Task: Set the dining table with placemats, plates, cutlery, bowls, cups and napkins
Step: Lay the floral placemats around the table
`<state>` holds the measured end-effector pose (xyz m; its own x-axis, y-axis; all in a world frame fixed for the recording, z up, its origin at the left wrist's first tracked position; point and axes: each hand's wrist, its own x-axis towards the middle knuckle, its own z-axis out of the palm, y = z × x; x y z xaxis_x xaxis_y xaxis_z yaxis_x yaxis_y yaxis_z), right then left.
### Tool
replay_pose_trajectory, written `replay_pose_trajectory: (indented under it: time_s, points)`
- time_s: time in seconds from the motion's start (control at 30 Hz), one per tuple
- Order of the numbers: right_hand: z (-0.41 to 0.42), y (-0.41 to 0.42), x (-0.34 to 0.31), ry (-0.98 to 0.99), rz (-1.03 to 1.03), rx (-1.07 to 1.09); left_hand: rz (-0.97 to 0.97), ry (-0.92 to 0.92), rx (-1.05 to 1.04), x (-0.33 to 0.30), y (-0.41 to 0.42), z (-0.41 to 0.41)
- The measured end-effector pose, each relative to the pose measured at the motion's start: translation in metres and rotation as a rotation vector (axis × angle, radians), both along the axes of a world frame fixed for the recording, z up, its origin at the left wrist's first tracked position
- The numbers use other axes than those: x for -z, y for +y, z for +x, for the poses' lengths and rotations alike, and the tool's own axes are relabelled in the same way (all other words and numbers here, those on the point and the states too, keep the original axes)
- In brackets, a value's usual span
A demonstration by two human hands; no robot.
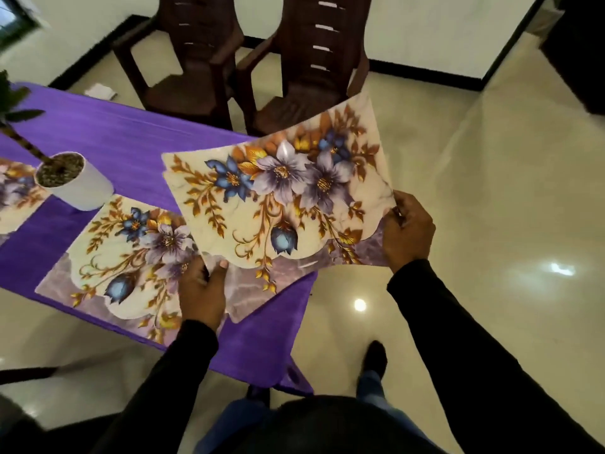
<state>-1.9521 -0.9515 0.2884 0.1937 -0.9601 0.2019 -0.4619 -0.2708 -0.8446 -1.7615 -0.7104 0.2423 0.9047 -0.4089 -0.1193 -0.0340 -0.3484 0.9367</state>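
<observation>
I hold a floral placemat (281, 198) in the air over the right end of the purple-clothed table (131, 142). My left hand (201, 291) pinches its near left corner, and a second mat's edge shows underneath there. At the right edge of the placemat my right hand (407, 229) grips it. Another floral placemat (121, 257) lies flat on the table near its front edge. A third placemat (13, 194) shows partly at the far left.
A white pot with a plant (73, 181) stands on the table between the two lying mats. Two dark brown plastic chairs (196, 60) (311, 67) stand beyond the table. Glossy tiled floor (491, 191) spreads to the right. My shoe (375, 357) is on the floor below.
</observation>
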Motion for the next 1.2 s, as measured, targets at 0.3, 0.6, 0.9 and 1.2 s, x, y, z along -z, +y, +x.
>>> replay_pose_trajectory:
  time_s: [0.3, 0.6, 0.9, 1.2]
  points:
    - [-0.072, -0.121, 0.015, 0.13, 0.045, -0.158, 0.085, 0.092, -0.137, 0.023, -0.125, -0.119]
    - [-0.097, -0.191, -0.009, 0.116, -0.112, -0.283, 0.095, 0.08, -0.184, 0.005, -0.191, -0.145]
    - [-0.091, -0.279, -0.008, 0.169, -0.116, -0.338, 0.085, 0.145, -0.274, 0.014, -0.276, -0.137]
    - [-0.031, -0.401, -0.006, 0.188, -0.101, -0.379, 0.175, 0.159, -0.333, 0.033, -0.398, -0.07]
